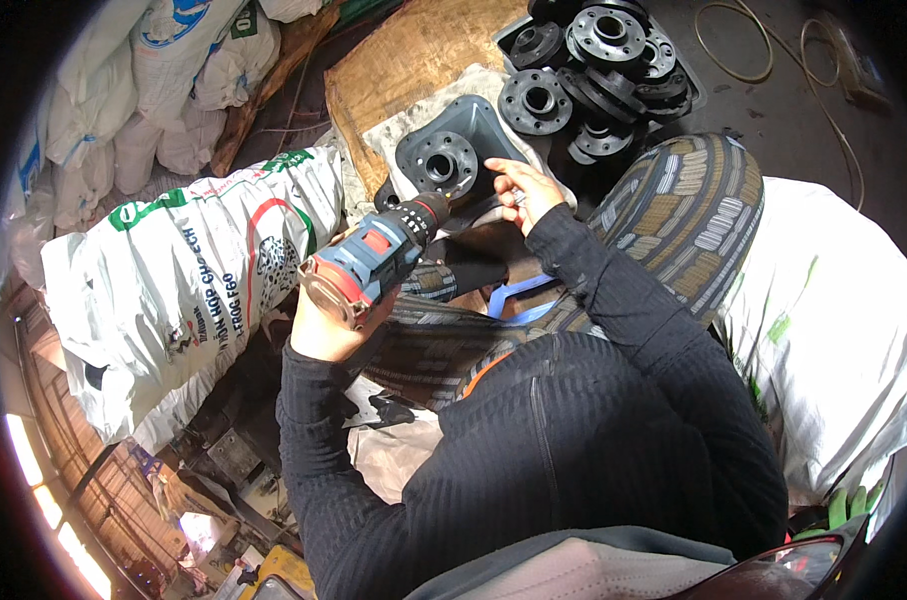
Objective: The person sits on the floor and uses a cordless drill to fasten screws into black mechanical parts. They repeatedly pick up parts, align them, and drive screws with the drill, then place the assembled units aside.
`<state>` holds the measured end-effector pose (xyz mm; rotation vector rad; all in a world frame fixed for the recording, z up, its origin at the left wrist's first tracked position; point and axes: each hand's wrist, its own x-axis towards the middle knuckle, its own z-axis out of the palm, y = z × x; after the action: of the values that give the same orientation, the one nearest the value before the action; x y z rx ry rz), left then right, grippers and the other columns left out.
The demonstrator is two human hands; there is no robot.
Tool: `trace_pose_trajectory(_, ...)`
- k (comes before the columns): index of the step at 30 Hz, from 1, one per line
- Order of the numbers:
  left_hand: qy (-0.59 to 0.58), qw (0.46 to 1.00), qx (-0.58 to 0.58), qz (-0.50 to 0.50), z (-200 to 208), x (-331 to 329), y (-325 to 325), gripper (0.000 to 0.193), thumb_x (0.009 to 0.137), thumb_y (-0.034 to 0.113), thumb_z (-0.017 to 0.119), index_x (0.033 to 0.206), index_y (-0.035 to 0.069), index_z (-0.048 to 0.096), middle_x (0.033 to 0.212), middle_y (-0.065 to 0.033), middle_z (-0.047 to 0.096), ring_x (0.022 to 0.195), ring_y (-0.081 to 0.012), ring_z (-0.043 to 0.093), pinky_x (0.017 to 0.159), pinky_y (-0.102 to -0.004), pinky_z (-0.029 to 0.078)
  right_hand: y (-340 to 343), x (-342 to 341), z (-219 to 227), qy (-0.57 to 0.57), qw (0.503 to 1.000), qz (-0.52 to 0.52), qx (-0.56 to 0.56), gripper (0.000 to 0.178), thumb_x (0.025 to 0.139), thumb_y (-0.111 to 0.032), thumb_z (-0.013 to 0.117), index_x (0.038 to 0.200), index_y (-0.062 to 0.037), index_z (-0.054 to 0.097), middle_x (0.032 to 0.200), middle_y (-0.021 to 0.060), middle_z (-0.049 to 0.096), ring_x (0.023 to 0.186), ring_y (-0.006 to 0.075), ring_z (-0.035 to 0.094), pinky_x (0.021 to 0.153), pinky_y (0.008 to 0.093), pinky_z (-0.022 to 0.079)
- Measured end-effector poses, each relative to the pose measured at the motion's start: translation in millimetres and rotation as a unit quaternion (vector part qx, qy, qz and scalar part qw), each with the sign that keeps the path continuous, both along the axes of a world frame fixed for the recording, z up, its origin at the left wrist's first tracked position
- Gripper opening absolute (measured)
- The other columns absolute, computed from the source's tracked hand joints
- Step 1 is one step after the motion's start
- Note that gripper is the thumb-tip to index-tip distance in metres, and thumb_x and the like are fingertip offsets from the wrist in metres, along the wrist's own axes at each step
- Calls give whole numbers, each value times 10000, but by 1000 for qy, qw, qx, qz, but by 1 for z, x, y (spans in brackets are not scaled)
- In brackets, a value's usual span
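My left hand (326, 330) is wrapped round a blue and black cordless drill (372, 258) with red parts. Its chuck points up and to the right, with the tip close to the lower edge of a round black flange (461, 152) with a centre bore and several holes. That flange lies in a grey, smooth-walled tray (471, 108). Just right of it is my right hand (530, 192), index finger stretched toward the tray and the other fingers curled. Something small may be in those fingers, but I cannot make it out.
Several more black flanges (602, 82) are heaped in a tub (696, 92) at the far right. White printed sacks (189, 270) stand at the left, another white sack (824, 320) at the right. Brown board (394, 60) lies behind the tray. A thin hose (819, 95) coils on the floor.
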<state>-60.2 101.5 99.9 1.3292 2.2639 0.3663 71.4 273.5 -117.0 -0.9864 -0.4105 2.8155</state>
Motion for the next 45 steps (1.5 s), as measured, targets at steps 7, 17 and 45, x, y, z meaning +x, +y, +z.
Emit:
trace_pose_trajectory(7, -99, 989, -59, 91, -5, -3, 24, 377, 734, 78, 711, 1086, 24, 586, 1026, -114, 636, 951, -250, 622, 832, -357, 481, 6, -15, -16, -80, 994, -21, 71, 198, 903, -205, 591, 1005, -47, 650, 705, -52, 504, 544, 25, 421, 430, 173, 316)
trace_pose_trajectory(17, -87, 989, -118, -2, -21, -26, 56, 331, 729, 55, 693, 1051, 25, 621, 935, -113, 667, 843, -232, 650, 768, -333, 504, 12, -33, -17, -96, 967, 12, 235, 171, 812, -199, 716, 889, -50, 682, 601, -75, 491, 429, -1, 319, 384, 179, 228)
trace_pose_trajectory(45, -87, 988, -130, -9, -13, -27, 62, 397, 709, 83, 718, 1074, 3, 588, 1011, -132, 637, 923, -263, 623, 826, -342, 481, 8, -38, -26, -95, 977, 9, 191, 157, 796, -139, 722, 911, -39, 684, 639, -78, 516, 475, -7, 353, 428, 164, 291)
